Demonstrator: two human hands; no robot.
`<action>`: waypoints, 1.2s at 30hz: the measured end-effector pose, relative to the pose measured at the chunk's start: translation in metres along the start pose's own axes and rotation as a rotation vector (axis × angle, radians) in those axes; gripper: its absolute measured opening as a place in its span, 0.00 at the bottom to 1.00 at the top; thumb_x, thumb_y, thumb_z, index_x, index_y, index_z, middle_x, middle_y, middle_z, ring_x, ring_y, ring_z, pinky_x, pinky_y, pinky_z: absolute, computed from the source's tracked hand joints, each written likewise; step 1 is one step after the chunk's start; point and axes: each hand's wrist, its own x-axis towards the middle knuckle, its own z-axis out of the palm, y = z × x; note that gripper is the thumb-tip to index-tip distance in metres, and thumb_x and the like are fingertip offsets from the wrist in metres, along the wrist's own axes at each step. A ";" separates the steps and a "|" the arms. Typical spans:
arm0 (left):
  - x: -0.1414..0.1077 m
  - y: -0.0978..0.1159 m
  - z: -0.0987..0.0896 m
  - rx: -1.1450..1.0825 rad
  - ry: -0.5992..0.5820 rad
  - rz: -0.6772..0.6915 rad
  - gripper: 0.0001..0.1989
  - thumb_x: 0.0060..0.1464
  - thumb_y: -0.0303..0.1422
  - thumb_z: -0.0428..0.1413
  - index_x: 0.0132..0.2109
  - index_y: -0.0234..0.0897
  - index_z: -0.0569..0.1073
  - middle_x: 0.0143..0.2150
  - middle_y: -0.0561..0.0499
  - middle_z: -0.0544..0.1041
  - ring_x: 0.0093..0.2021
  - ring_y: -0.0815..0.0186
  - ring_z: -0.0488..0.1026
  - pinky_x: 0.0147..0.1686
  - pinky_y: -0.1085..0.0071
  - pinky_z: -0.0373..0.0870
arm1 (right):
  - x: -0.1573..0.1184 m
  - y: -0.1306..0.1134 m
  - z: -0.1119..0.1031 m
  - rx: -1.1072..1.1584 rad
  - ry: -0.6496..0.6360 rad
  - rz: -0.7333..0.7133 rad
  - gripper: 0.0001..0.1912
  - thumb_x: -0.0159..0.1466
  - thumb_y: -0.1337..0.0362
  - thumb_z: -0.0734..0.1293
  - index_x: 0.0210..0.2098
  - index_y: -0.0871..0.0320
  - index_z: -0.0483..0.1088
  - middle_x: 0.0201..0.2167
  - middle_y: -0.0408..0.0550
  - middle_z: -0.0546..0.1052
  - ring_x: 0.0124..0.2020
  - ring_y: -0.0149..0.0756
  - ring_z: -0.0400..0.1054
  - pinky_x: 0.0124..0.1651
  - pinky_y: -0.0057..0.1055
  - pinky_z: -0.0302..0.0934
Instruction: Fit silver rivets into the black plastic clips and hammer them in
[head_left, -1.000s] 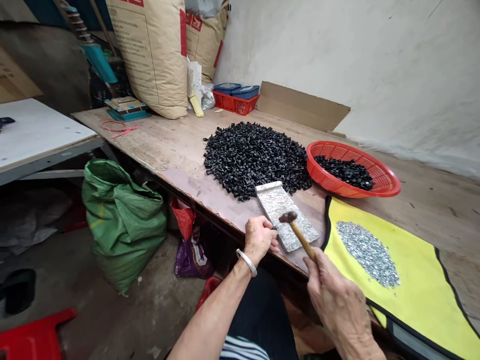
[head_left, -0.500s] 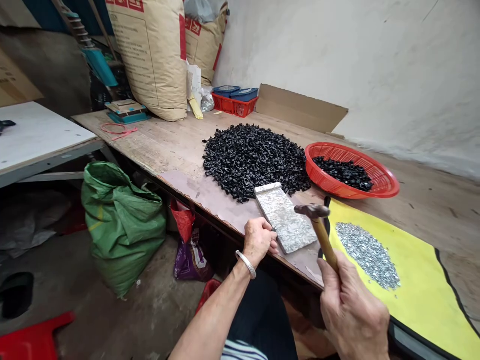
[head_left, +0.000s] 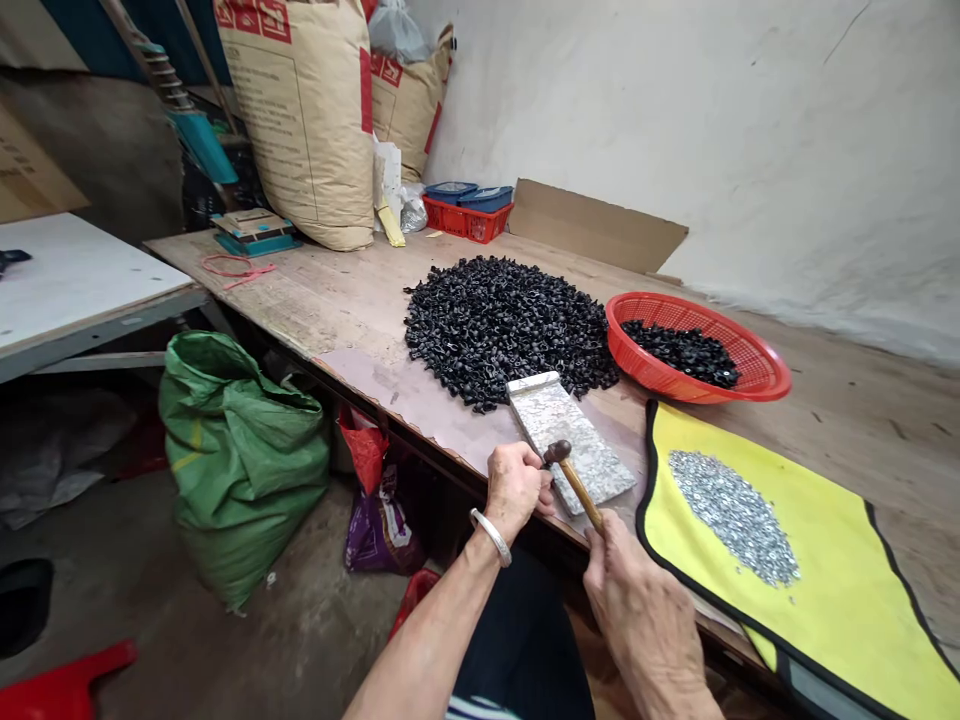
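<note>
My right hand [head_left: 637, 600] is wrapped round the wooden handle of a hammer [head_left: 581, 492]. Its metal head is down at the left edge of a speckled stone slab [head_left: 574, 425], close to my left fingertips. My left hand [head_left: 516, 485], with a bracelet at the wrist, is pinched on a small black plastic clip at that edge; the hammer head and fingers mostly hide it. Beyond the slab lies a big heap of black plastic clips [head_left: 506, 325]. To the right, a pile of small shiny metal pieces [head_left: 735, 515] rests on a yellow cloth [head_left: 840, 560] with black edging.
A red plastic basket [head_left: 772, 370] with black clips stands right of the heap. Large paper sacks [head_left: 300, 130], a red crate [head_left: 466, 220] and a cardboard strip [head_left: 596, 225] are at the back. A green sack [head_left: 240, 470] sits on the floor to the left.
My right hand has swung the hammer down and left, from above the slab's right side to the clip at my left fingertips. My left hand has stayed in place.
</note>
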 end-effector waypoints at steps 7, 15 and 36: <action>0.000 -0.001 0.000 -0.018 -0.005 0.014 0.10 0.38 0.18 0.53 0.21 0.36 0.61 0.08 0.58 0.63 0.09 0.68 0.64 0.10 0.74 0.64 | -0.007 -0.008 0.005 0.003 0.026 0.058 0.11 0.64 0.69 0.57 0.36 0.65 0.71 0.18 0.48 0.73 0.14 0.31 0.64 0.18 0.28 0.49; -0.003 0.002 -0.009 -0.124 -0.086 0.028 0.09 0.39 0.20 0.54 0.22 0.35 0.62 0.11 0.56 0.66 0.11 0.70 0.64 0.11 0.74 0.67 | 0.012 0.019 0.021 0.537 -0.231 0.414 0.13 0.61 0.59 0.58 0.39 0.60 0.68 0.24 0.49 0.76 0.22 0.36 0.69 0.23 0.28 0.57; -0.053 0.003 -0.060 -0.608 -0.697 0.004 0.10 0.40 0.29 0.64 0.25 0.29 0.69 0.18 0.50 0.72 0.11 0.75 0.62 0.08 0.76 0.67 | 0.033 0.025 0.008 0.738 -0.245 0.323 0.14 0.61 0.57 0.59 0.33 0.59 0.73 0.26 0.50 0.74 0.28 0.37 0.67 0.32 0.33 0.61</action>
